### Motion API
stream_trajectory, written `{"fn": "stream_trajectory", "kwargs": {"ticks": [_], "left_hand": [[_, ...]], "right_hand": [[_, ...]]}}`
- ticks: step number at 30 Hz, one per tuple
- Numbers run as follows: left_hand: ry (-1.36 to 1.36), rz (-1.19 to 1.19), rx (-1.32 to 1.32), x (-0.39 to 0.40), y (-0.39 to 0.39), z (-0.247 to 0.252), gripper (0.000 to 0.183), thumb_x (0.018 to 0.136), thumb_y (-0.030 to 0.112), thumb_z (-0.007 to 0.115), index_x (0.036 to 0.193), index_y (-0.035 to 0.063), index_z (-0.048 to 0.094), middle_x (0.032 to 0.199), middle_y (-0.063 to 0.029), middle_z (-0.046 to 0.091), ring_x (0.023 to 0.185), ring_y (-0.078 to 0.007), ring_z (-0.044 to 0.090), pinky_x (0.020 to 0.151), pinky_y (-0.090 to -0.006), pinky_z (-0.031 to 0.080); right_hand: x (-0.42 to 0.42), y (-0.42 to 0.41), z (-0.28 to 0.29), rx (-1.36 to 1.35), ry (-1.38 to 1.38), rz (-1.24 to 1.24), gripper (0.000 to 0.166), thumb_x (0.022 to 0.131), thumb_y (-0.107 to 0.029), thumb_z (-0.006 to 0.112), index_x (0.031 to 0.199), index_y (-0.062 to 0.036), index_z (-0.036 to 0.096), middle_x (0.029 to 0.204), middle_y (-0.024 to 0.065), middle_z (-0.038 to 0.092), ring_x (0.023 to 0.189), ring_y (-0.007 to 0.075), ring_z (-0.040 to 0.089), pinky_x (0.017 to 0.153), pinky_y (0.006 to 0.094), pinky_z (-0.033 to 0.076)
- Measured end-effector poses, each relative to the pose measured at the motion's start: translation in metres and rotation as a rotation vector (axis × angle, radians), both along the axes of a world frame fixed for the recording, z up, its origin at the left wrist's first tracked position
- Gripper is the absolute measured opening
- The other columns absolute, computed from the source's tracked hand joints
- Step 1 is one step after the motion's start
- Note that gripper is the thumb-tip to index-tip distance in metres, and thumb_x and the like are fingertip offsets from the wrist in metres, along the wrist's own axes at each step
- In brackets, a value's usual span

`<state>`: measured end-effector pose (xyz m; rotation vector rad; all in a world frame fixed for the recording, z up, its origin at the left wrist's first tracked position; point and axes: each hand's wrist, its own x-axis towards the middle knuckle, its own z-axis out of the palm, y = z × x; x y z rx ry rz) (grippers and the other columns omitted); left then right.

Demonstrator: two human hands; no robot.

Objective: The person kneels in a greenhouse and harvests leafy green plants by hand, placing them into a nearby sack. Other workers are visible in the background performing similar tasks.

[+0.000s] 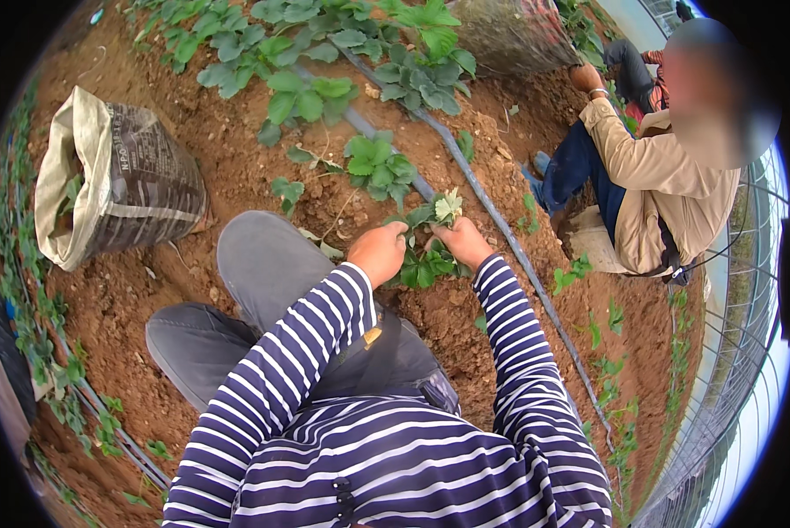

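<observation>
A low strawberry plant (428,266) grows from the reddish soil just in front of my knees, and both my hands are in among its leaves. My left hand (376,252) is curled at the plant's left side, thumb and forefinger pinched together at the leaves; its other fingers are hidden. On the right side, my right hand (462,241) grips the plant beneath a leaf turned to its pale underside (448,206). The leaves cover the fingertips and whatever stem lies between them. Just beyond my hands stands another strawberry plant (380,166).
Grey drip irrigation hoses (500,221) run along the bed. An open woven sack (147,175) with leaves inside stands at left. A seated co-worker (665,158) at right holds another sack (514,36). Denser strawberry plants (302,39) grow ahead; bent greenhouse framing (731,317) lines the right side.
</observation>
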<state>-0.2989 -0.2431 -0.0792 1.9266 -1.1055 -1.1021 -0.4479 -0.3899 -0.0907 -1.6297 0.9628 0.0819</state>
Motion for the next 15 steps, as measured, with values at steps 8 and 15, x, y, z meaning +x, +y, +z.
{"fn": "stream_trajectory", "kwargs": {"ticks": [8,15], "left_hand": [[0.025,0.075,-0.184,-0.002,-0.004,0.001,0.028,0.085,0.011,0.046,0.109,0.0043,0.059,0.1,-0.0214,0.062,0.094,-0.0387,0.058,0.084,-0.0466,0.044],[0.037,0.008,-0.099,-0.002,-0.006,0.011,0.037,0.084,0.011,0.055,0.12,0.0018,0.051,0.111,-0.0188,0.057,0.103,-0.0343,0.057,0.089,-0.0392,0.045]], "right_hand": [[0.029,0.03,0.019,-0.787,0.274,0.387,0.034,0.068,-0.023,0.073,0.091,-0.0027,0.059,0.089,0.0152,0.063,0.083,0.0344,0.062,0.071,0.043,0.05],[0.005,0.013,-0.017,-0.677,-0.004,-0.033,0.032,0.069,-0.015,0.073,0.095,0.0004,0.063,0.091,0.0184,0.065,0.081,0.036,0.063,0.071,0.0414,0.051]]}}
